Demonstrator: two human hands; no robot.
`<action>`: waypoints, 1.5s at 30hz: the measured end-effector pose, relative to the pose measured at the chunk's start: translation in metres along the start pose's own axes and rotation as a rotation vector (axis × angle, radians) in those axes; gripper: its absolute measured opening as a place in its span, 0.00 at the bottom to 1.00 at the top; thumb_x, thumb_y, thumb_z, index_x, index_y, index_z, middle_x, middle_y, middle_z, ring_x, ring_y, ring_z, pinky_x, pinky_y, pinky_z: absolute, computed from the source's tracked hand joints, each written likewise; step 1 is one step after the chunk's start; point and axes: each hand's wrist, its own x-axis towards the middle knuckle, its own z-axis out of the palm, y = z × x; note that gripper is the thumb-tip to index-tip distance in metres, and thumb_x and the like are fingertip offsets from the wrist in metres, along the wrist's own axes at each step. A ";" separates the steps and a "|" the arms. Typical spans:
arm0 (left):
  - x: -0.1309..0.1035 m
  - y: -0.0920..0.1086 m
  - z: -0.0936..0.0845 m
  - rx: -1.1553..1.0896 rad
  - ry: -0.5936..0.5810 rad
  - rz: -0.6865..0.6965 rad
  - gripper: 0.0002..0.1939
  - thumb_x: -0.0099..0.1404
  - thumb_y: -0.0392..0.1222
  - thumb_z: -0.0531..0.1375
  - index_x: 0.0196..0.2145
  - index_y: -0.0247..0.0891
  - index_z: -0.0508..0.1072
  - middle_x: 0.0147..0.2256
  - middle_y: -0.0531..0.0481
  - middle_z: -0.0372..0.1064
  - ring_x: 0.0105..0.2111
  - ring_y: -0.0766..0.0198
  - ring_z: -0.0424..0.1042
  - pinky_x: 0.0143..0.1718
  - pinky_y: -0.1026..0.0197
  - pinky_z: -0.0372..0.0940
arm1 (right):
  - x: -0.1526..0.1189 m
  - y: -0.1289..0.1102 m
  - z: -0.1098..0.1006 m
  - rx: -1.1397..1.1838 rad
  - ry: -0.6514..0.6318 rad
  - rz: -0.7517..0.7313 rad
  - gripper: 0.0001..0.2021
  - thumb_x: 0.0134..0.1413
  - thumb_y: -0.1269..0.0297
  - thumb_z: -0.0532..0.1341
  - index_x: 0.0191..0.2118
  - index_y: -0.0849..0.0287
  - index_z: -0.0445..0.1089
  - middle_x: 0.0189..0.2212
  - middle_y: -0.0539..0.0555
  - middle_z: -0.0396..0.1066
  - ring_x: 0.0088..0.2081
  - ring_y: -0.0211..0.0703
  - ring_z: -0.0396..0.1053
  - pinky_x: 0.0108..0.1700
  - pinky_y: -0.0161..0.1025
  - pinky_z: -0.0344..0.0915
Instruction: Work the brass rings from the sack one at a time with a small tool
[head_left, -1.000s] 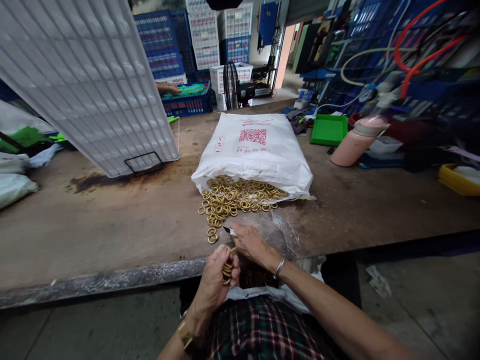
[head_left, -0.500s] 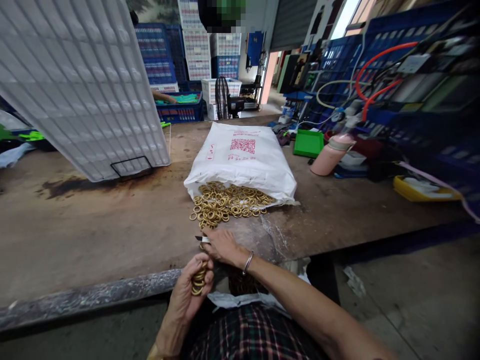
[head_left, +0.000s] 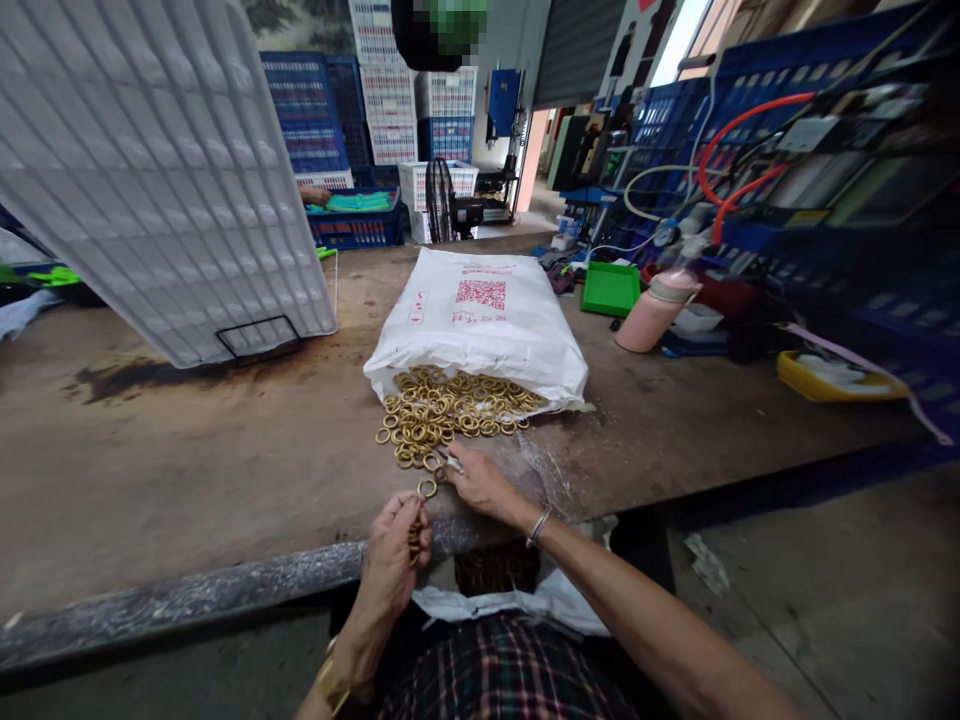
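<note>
My left hand point(head_left: 394, 545) is closed around several gold-coloured metal rings point(head_left: 414, 542), stacked inside its fingers. Just beyond its fingertips is a single ring point(head_left: 427, 488). My right hand point(head_left: 484, 485) pinches a small white tool point(head_left: 453, 462) with a dark pointed tip; its exact kind is unclear. That tool is close to loose rings at the near edge of a pile of rings point(head_left: 442, 412). The pile spills onto the table from the mouth of a white woven sack point(head_left: 480, 325) printed with a red code.
A tall white ribbed plastic panel point(head_left: 172, 200) leans at the left of the table point(head_left: 187, 480). To the right are a green tray point(head_left: 611, 289), a pink bottle point(head_left: 654, 315) and a yellow tray point(head_left: 832, 385). Another person's hand point(head_left: 313, 195) is at a blue crate point(head_left: 360, 232) behind.
My right hand has moved right and slightly away from me with the tool, apart from my left hand. My left hand has turned, its rings now less visible. A single ring shows between the hands.
</note>
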 end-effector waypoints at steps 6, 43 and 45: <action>0.014 -0.006 0.009 0.234 0.088 0.118 0.24 0.52 0.56 0.60 0.41 0.37 0.65 0.19 0.61 0.60 0.14 0.74 0.56 0.12 0.72 0.50 | -0.014 0.011 -0.006 0.237 0.088 -0.062 0.05 0.56 0.68 0.51 0.34 0.59 0.62 0.27 0.49 0.64 0.29 0.37 0.61 0.34 0.33 0.56; 0.027 -0.009 0.023 0.240 -0.153 0.062 0.18 0.55 0.57 0.59 0.29 0.37 0.66 0.21 0.58 0.61 0.15 0.75 0.56 0.13 0.72 0.50 | -0.012 0.003 -0.012 0.613 0.001 0.043 0.11 0.55 0.64 0.50 0.23 0.59 0.60 0.19 0.46 0.60 0.24 0.34 0.57 0.29 0.31 0.55; 0.027 -0.009 0.022 0.236 -0.163 0.063 0.18 0.56 0.56 0.59 0.29 0.37 0.66 0.21 0.58 0.61 0.15 0.75 0.56 0.14 0.72 0.50 | -0.012 0.002 -0.013 0.575 0.020 0.027 0.10 0.56 0.65 0.50 0.25 0.59 0.62 0.20 0.46 0.61 0.25 0.34 0.58 0.29 0.31 0.55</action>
